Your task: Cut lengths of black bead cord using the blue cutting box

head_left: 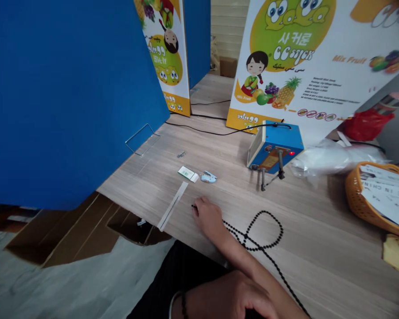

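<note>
My right hand (208,217) rests low on the wooden table, fingers closed on a black bead chain (269,245). A small dark end of it pokes out past the fingertips. From the wrist the chain runs right, makes a loop, and trails under the forearm's far side to the bottom edge. My left hand (234,294), with a dark bracelet at its wrist, is at the bottom edge, in front of the right forearm. Its fingers are bent and mostly cut off. Ahead of the right hand lie a light blue mini stapler (208,177), a small white-and-green box (188,173) and a pale strip (173,206).
A blue device (275,144) with a red light and metal arms stands at the back right, its black cable crossing the table. Printed cartons (279,84) and a blue board (69,97) rise behind and left. An orange basket (355,201) holds printed sheets. Small metal pieces (181,154) lie beyond the box.
</note>
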Demonstrator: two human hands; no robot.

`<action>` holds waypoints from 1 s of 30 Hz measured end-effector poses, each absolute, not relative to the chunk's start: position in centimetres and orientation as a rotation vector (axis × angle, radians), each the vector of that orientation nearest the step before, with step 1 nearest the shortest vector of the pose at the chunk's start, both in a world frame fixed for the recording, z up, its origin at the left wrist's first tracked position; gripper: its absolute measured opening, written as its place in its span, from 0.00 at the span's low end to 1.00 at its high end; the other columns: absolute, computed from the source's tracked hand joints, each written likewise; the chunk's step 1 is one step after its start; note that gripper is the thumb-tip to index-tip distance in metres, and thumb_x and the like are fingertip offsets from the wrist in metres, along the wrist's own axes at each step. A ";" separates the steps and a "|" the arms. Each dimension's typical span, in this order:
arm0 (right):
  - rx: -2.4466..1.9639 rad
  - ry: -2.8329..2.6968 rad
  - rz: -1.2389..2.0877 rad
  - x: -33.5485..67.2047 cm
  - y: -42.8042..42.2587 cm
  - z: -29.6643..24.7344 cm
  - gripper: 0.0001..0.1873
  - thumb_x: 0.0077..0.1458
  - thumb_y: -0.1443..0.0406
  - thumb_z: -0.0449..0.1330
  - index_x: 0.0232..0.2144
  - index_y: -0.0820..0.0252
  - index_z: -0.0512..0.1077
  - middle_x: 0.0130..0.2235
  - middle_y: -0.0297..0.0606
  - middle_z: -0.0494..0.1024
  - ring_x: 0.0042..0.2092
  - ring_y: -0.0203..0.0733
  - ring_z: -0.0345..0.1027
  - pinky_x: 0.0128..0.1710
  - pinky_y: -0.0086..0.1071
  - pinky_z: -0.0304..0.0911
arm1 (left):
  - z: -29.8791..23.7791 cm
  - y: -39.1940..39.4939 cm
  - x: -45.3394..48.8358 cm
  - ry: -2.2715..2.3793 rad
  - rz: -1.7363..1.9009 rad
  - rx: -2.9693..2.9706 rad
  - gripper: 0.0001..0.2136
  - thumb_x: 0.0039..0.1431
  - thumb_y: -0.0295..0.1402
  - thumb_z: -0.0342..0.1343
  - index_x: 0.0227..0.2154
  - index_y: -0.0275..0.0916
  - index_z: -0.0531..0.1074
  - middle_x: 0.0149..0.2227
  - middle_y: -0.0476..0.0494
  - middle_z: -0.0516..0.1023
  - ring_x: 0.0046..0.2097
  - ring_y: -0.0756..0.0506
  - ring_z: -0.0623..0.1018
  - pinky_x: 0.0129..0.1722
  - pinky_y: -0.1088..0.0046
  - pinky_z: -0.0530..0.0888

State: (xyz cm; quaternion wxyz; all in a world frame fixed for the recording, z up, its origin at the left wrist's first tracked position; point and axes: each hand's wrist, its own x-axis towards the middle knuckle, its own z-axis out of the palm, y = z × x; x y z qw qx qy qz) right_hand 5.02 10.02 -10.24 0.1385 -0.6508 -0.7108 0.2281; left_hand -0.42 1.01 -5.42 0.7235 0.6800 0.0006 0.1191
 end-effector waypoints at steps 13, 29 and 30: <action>-1.355 -0.921 1.154 18.1 3.9 -4.7 0.07 0.54 0.62 0.56 0.33 0.60 0.69 0.24 0.30 0.68 0.24 0.34 0.57 0.24 0.25 0.52 | 1.7 5.4 -0.8 0.454 0.453 1.686 0.03 0.60 0.29 0.56 0.34 0.42 0.75 0.31 0.49 0.75 0.35 0.49 0.74 0.37 0.75 0.68; -1.559 -1.145 0.491 28.9 8.0 -10.8 0.05 0.54 0.67 0.55 0.29 0.60 0.71 0.29 0.33 0.70 0.32 0.37 0.63 0.32 0.26 0.56 | -9.3 17.5 13.8 0.883 0.705 2.173 0.05 0.59 0.30 0.52 0.33 0.38 0.73 0.31 0.48 0.75 0.33 0.47 0.73 0.35 0.73 0.66; -1.547 -1.152 0.500 28.9 8.1 -10.8 0.05 0.54 0.68 0.55 0.29 0.60 0.71 0.29 0.33 0.71 0.32 0.37 0.63 0.32 0.26 0.56 | -9.5 17.5 13.8 0.871 0.711 2.172 0.05 0.59 0.30 0.52 0.33 0.38 0.73 0.32 0.48 0.76 0.34 0.47 0.74 0.36 0.73 0.67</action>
